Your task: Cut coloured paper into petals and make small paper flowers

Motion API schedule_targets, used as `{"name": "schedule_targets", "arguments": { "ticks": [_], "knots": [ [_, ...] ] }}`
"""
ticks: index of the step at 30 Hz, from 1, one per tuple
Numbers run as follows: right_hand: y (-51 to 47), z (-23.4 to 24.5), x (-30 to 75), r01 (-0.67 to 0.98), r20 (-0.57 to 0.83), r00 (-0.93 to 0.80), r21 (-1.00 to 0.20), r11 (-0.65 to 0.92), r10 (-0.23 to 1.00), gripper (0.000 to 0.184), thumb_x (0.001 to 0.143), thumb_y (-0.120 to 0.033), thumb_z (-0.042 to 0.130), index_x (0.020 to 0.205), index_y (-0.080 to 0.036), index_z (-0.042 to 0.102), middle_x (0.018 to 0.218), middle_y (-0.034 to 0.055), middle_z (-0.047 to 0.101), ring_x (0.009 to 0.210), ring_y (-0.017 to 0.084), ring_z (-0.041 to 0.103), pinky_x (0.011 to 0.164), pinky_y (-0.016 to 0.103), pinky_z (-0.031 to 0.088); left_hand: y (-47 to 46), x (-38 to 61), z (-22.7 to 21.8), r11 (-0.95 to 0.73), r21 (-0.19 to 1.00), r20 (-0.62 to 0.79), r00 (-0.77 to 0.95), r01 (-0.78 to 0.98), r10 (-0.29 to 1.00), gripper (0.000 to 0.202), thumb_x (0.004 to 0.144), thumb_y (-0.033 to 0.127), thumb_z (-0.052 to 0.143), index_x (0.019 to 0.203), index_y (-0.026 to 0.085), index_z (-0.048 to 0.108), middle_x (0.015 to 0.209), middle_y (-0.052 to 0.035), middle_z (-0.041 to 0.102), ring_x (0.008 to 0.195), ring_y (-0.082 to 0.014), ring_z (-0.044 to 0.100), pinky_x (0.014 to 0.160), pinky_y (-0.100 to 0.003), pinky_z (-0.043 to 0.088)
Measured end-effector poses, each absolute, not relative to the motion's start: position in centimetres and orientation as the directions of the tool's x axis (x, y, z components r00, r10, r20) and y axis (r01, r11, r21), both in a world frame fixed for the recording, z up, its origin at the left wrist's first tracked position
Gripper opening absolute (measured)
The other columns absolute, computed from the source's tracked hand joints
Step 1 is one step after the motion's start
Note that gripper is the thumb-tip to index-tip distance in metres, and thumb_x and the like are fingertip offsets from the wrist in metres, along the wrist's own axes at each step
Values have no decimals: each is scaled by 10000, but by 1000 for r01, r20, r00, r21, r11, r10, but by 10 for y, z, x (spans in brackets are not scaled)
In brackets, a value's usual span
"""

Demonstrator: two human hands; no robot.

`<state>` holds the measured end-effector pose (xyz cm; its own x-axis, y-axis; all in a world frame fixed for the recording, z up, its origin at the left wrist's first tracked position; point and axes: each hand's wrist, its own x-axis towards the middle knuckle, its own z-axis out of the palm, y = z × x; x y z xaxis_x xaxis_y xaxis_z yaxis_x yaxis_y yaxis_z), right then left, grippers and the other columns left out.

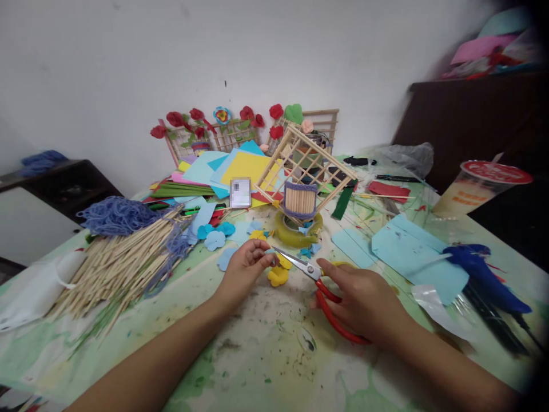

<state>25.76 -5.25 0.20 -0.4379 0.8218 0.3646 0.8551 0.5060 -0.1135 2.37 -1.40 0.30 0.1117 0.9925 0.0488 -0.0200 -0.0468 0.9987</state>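
Note:
My right hand (364, 300) grips red-handled scissors (319, 280), their steel blades pointing left toward my left hand (245, 264). That hand pinches a small light-blue scrap at its fingertips, right at the blade tips. A yellow paper flower (278, 276) lies on the table just below the blades. Several blue paper flowers (214, 236) lie a little further back on the left.
A heap of wooden sticks (115, 263) and blue yarn (115, 214) fills the left. A tape roll (295, 232), a wooden lattice frame (306, 166) and stacked coloured paper (231, 169) sit behind. Light-blue sheets (412, 252), a blue bundle (484, 269) and a lidded cup (480, 191) stand right.

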Motion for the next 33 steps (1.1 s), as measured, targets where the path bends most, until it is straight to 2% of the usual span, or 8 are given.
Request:
{"name": "schedule_targets", "arguments": {
  "ticks": [5, 10, 22, 33],
  "knots": [
    [-52, 1, 258, 876, 343, -415, -97, 472, 842, 605, 748, -540, 590, 1230, -175, 567, 943, 97, 705, 703, 230, 664, 543, 292, 458, -13, 24, 0, -89, 995, 94, 102, -54, 990, 232, 739, 297, 684, 900, 173, 572, 793, 1, 643, 777, -123, 606, 741, -238, 458],
    [-52, 4, 258, 871, 284, -413, -154, 466, 865, 635, 748, -573, 573, 1246, -179, 551, 948, 98, 692, 732, 227, 657, 591, 298, 465, -15, 26, 1, -90, 992, 97, 80, -89, 992, 294, 717, 287, 702, 958, 177, 575, 765, 5, 640, 760, -135, 623, 732, -252, 469],
    [-51, 5, 258, 840, 252, -447, -211, 500, 858, 656, 754, -582, 567, 1262, -169, 537, 917, 107, 695, 788, 248, 658, 640, 315, 478, -14, 25, 3, -127, 991, 132, 163, -44, 978, 373, 727, 246, 685, 1075, 192, 561, 740, 13, 611, 740, -119, 584, 694, -214, 449],
    [-53, 7, 257, 816, 203, -448, -304, 491, 871, 672, 747, -584, 589, 1275, -175, 521, 950, 98, 696, 839, 252, 661, 675, 316, 487, -9, 19, -3, -181, 983, 179, 222, -13, 958, 409, 761, 232, 662, 1156, 205, 561, 803, -16, 624, 805, -144, 603, 734, -243, 470]
  ]
}}
